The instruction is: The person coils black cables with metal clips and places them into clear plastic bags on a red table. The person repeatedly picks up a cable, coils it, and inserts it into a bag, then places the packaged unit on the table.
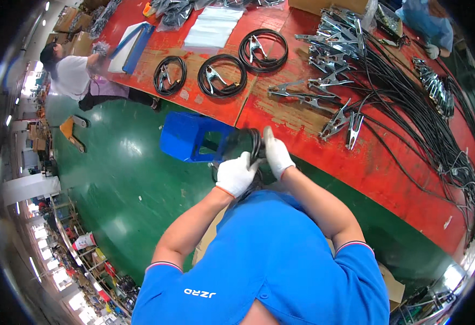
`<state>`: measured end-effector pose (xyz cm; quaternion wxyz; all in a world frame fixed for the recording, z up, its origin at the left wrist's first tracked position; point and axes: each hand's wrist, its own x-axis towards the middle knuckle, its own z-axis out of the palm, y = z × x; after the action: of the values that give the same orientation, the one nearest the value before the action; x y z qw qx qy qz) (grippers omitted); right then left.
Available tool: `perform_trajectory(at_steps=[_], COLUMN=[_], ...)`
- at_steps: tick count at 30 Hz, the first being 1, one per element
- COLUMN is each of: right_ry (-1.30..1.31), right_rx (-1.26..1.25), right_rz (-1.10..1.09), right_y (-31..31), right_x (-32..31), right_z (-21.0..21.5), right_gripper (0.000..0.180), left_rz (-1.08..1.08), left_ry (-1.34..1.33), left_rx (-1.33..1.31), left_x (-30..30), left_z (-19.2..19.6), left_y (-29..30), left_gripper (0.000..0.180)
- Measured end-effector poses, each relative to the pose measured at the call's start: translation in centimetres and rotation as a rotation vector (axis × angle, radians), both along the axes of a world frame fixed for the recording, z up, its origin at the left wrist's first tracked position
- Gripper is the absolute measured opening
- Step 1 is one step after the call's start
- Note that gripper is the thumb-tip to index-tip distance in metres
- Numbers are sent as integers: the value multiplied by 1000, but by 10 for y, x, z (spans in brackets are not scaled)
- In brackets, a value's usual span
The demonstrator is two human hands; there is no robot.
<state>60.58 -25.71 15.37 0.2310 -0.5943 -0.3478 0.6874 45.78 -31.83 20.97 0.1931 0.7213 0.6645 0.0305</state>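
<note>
Between my two white-gloved hands is a partly coiled black cable (255,142), blurred by motion and held close to the table's front edge. My left hand (236,174) is closed on the lower part of the loops. Higher and to the right, my right hand (278,153) grips their right side, its thumb pointing up. More dark cable hangs below my hands, mostly hidden by them. Three finished-looking coils lie on the table: a left coil (155,76), a middle coil (199,81) and a right coil (240,53), each with a metal clamp inside.
On the red worn table (281,116), a heap of metal clamps (335,49) joins a long bundle of black cables (411,108) at right. Clear plastic bags (213,27) lie at the back. A blue stool (180,138) stands beside me. Two other people work at the table's far ends.
</note>
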Motion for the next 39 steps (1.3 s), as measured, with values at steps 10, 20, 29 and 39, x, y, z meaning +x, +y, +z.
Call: perform_trajectory(at_steps=[10,20,29,39], right_ry=[154,-344,-269,-676], right_rx=[104,-164,4,58], right_rz=[-519,-929,-977,-699], right_y=[6,14,83,64], right_x=[15,-14,-8,7], right_z=[-84,-160,-156,-172], right_gripper=[24,46,35,53], left_rz=[-686,-1156,-1091,-960], left_ry=[37,-180,-280,-573], left_rx=[381,141,425,334], left_x=[7,-6,-14,-53], left_z=[-91,-188,-220,-183], left_y=[49,127,202,227], left_gripper=[7,9,8,41])
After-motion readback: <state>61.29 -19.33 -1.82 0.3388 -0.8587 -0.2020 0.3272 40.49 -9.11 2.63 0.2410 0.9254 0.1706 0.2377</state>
